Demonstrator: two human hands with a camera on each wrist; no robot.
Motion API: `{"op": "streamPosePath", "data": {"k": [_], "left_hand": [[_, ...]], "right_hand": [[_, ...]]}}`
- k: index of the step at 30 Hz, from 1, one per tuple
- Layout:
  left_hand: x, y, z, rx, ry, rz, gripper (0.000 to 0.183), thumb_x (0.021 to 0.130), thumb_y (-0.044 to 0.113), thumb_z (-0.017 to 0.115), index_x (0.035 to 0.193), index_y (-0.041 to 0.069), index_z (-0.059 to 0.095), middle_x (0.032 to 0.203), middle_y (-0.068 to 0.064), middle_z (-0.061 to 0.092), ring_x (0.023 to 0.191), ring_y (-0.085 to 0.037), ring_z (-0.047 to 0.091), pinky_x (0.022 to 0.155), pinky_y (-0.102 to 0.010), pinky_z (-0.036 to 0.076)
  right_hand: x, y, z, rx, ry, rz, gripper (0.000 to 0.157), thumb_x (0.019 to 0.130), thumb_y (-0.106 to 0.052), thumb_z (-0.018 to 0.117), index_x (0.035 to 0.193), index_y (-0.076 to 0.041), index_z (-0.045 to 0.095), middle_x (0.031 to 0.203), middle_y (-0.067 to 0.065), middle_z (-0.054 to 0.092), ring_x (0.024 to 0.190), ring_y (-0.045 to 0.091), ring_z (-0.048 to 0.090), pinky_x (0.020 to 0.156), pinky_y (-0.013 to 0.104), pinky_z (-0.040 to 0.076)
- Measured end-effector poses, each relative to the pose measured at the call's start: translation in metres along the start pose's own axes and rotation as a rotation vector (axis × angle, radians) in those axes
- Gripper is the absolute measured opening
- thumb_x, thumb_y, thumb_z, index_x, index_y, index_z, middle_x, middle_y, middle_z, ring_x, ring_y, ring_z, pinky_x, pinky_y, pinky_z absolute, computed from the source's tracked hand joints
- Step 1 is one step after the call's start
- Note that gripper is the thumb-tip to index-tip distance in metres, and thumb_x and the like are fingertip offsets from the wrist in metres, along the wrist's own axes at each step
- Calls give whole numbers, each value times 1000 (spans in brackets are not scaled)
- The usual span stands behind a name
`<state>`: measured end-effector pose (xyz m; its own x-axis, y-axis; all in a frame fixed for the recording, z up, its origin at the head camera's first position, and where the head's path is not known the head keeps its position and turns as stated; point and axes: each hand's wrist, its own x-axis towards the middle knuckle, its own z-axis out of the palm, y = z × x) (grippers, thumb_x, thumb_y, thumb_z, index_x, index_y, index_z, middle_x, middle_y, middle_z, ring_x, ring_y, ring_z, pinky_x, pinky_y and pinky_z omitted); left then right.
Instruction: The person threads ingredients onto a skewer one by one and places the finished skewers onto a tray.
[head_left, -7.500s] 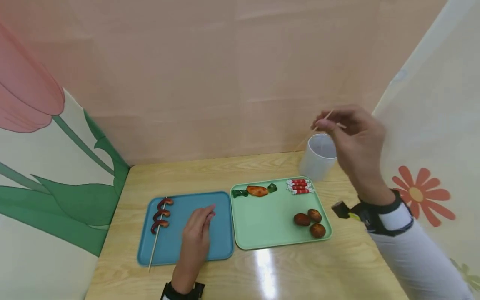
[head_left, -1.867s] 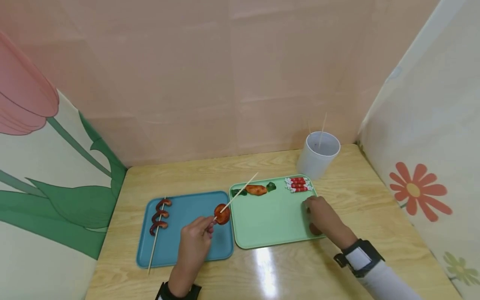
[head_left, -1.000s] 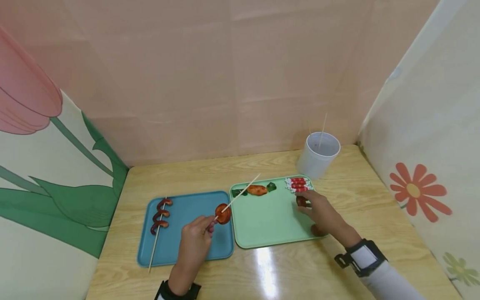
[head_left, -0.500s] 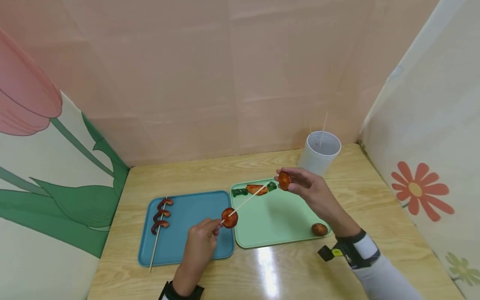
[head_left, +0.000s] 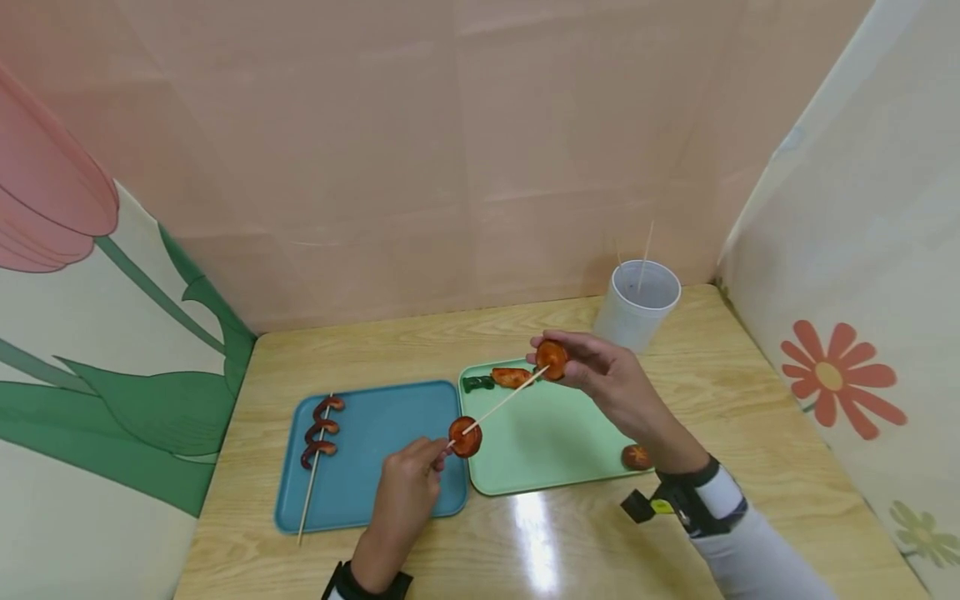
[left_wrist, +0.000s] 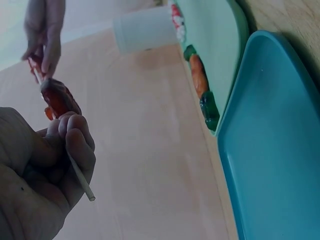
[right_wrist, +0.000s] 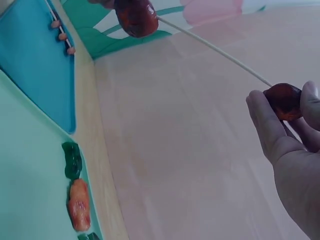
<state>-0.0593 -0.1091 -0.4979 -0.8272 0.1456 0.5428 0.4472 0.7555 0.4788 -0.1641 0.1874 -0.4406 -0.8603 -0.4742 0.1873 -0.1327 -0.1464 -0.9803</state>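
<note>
My left hand point(head_left: 408, 487) pinches a thin wooden skewer point(head_left: 504, 402) near its lower end. One brown mushroom point(head_left: 465, 437) is threaded on it, just above those fingers; the skewer's blunt end point(left_wrist: 85, 186) pokes out below the fist in the left wrist view. My right hand point(head_left: 618, 387) holds a second mushroom point(right_wrist: 286, 101) between thumb and fingers, with the skewer's upper tip meeting its underside. Whether the tip has gone in cannot be told. A third mushroom point(head_left: 635, 457) lies on the green tray point(head_left: 540, 467), beneath the right wrist.
Left of the green tray is a blue tray point(head_left: 375, 508) bearing a skewer with several curled sausage-like pieces point(head_left: 322, 429). An orange piece point(head_left: 512, 377) and green pieces point(head_left: 478, 383) line the green tray's back edge. Behind stands a white cup point(head_left: 633, 308) with skewers.
My right hand has picked a mushroom off the green tray and carried it up and left to the skewer's tip. The left hand, holding the skewer, has shifted slightly right.
</note>
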Motion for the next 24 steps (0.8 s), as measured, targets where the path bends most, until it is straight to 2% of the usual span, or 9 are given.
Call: {"op": "streamPosePath", "data": {"k": [6, 11, 18, 21, 24], "left_hand": [[0, -1, 0, -4, 7, -7, 47, 62, -32, 61, 91, 0, 80, 73, -4, 71, 61, -6, 65, 51, -9, 49], [-1, -1, 0, -6, 22, -8, 47, 61, -32, 62, 90, 1, 79, 73, -4, 70, 60, -6, 65, 51, -9, 49], [1, 0, 1, -5, 23, -5, 48, 61, -32, 63, 91, 1, 79, 73, -4, 70, 60, -6, 65, 51, -8, 49], [2, 2, 1, 0, 34, 1, 48, 60, -33, 63, 91, 1, 79, 73, -4, 70, 60, -6, 65, 51, -8, 49], [5, 5, 1, 19, 66, 36, 46, 60, -32, 66, 90, 0, 80, 71, -4, 69, 59, -5, 64, 50, -10, 50]], "right_hand": [[2, 0, 3, 139, -31, -2, 44, 107, -5, 46, 151, 2, 45, 148, 13, 58, 133, 22, 61, 103, 40, 55], [2, 2, 6, 187, -50, 4, 44, 107, -4, 44, 150, 3, 45, 147, 14, 58, 132, 24, 62, 104, 41, 54], [1, 5, 14, 107, -43, 33, 44, 106, -8, 51, 149, -2, 49, 146, 7, 60, 130, 20, 63, 102, 38, 56], [1, 5, 18, 62, -22, 36, 44, 105, -10, 55, 147, 1, 50, 145, 5, 61, 126, 17, 66, 101, 35, 57], [0, 6, 25, -3, 4, 50, 44, 101, -11, 61, 143, 3, 54, 143, 5, 64, 121, 13, 68, 98, 30, 58]]}}
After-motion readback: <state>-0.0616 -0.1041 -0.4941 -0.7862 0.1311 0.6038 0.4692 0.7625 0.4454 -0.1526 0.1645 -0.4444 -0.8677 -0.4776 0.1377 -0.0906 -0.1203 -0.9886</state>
